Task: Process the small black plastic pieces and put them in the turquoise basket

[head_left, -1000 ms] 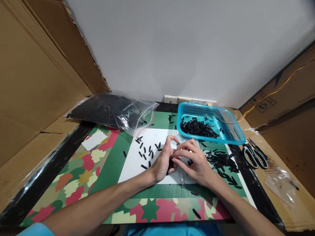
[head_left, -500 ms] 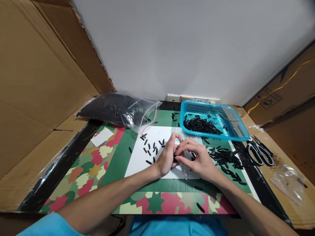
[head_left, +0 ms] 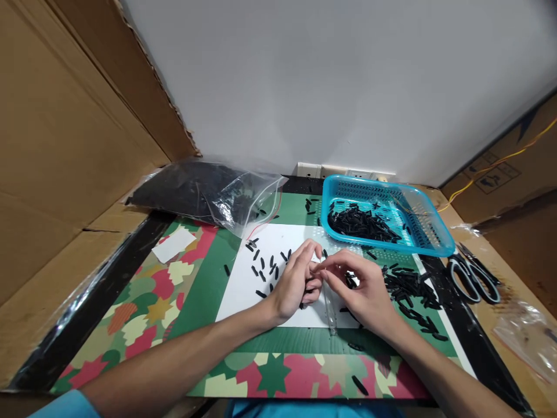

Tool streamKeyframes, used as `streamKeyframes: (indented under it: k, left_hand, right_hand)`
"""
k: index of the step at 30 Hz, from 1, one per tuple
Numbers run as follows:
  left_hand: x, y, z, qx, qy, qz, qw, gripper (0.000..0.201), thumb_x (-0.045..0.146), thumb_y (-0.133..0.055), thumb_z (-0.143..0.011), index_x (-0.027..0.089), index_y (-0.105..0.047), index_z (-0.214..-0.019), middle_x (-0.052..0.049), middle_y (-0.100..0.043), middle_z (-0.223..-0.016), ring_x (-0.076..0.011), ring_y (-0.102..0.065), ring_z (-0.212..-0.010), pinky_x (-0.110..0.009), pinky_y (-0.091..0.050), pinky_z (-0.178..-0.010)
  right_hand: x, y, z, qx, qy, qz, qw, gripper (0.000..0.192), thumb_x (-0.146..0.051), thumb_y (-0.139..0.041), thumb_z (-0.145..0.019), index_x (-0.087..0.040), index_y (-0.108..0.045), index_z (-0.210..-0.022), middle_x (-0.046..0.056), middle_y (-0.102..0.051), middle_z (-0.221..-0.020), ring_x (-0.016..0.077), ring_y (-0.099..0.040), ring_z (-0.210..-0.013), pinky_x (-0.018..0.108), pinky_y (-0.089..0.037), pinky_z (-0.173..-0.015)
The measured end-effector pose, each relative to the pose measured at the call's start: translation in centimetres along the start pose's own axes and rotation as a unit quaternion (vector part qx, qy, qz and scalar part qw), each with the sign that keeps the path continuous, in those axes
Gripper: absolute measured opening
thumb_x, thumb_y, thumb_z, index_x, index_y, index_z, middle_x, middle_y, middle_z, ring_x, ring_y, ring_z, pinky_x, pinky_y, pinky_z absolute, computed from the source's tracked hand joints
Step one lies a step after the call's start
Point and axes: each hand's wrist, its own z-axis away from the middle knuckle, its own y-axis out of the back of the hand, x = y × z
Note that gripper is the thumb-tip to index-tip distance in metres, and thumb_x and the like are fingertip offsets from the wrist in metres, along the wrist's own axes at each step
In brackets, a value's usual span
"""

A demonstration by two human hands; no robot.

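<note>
My left hand (head_left: 296, 284) is closed, its fingers curled above the white paper (head_left: 237, 296). Beside it, my right hand (head_left: 363, 284) pinches thumb and forefinger together at the left fingertips. Whatever lies between the fingers of either hand is too small or hidden to make out. Just below the fingertips, a narrow clear plastic piece (head_left: 331, 313) lies on the paper. Small black ridged pieces (head_left: 261, 275) are scattered to the left of my hands. A denser pile of black pieces (head_left: 409, 285) lies to the right, partly behind my right hand.
A blue plastic basket (head_left: 444, 248) with black pieces stands at the back right. Scissors (head_left: 472, 278) lie right of the mat, near a crumpled clear bag (head_left: 526, 337). A zip bag of dark material (head_left: 187, 188) rests at the back left. Cardboard (head_left: 65, 116) walls the left side.
My right hand has shifted slightly right, and its fingertips have moved up along the left fingers. More of the clear plastic piece shows below them. The view has also shifted slightly.
</note>
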Motion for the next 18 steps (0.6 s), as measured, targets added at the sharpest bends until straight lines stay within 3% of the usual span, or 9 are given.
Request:
streamKeyframes:
  k: [4, 7, 13, 18]
  left_hand:
    - [-0.2, 0.2, 0.2, -0.035, 0.019, -0.026, 0.999, 0.055, 0.080, -0.033, -0.098, 0.031, -0.041, -0.121, 0.009, -0.047, -0.066, -0.0070, -0.026, -0.045, -0.011, -0.023, -0.039]
    - [-0.5, 0.1, 0.7, -0.043, -0.005, -0.083, 0.996, 0.065, 0.084, -0.027, -0.097, 0.031, -0.040, -0.131, 0.008, -0.048, -0.068, -0.0085, -0.033, -0.045, -0.014, -0.026, -0.038]
    - [-0.2, -0.3, 1.3, -0.034, -0.043, -0.186, 0.981, 0.065, 0.077, -0.024, -0.102, 0.027, -0.045, -0.136, 0.009, -0.044, -0.057, -0.0107, -0.036, -0.044, -0.017, -0.029, -0.041]
    - [-0.1, -0.5, 1.5, -0.013, -0.021, -0.204, 0.979, 0.062, 0.077, -0.029, -0.102, 0.028, -0.048, -0.135, 0.006, -0.050, -0.064, -0.0131, -0.047, -0.053, -0.019, -0.039, -0.049]
  right_hand:
    - [-0.5, 0.2, 0.2, -0.056, 0.038, 0.065, 0.996, 0.016, -0.021, -0.064, -0.104, -0.024, -0.076, -0.113, 0.004, -0.071, -0.090, 0.0179, -0.063, -0.078, 0.031, -0.050, -0.071]
    - [-0.6, 0.8, 0.0, -0.086, 0.028, 0.048, 0.995, 0.010, -0.020, -0.069, -0.101, -0.023, -0.077, -0.106, 0.002, -0.072, -0.089, 0.0179, -0.067, -0.081, 0.031, -0.051, -0.074]
    - [-0.5, 1.6, -0.5, -0.146, 0.017, 0.050, 0.988, 0.006, -0.022, -0.079, -0.095, -0.025, -0.082, -0.091, 0.002, -0.073, -0.088, 0.0204, -0.069, -0.085, 0.035, -0.054, -0.079]
    - [-0.8, 1.8, -0.5, -0.181, 0.032, 0.081, 0.980, 0.012, -0.018, -0.073, -0.098, -0.024, -0.078, -0.089, 0.004, -0.070, -0.095, 0.0222, -0.068, -0.095, 0.036, -0.056, -0.085]
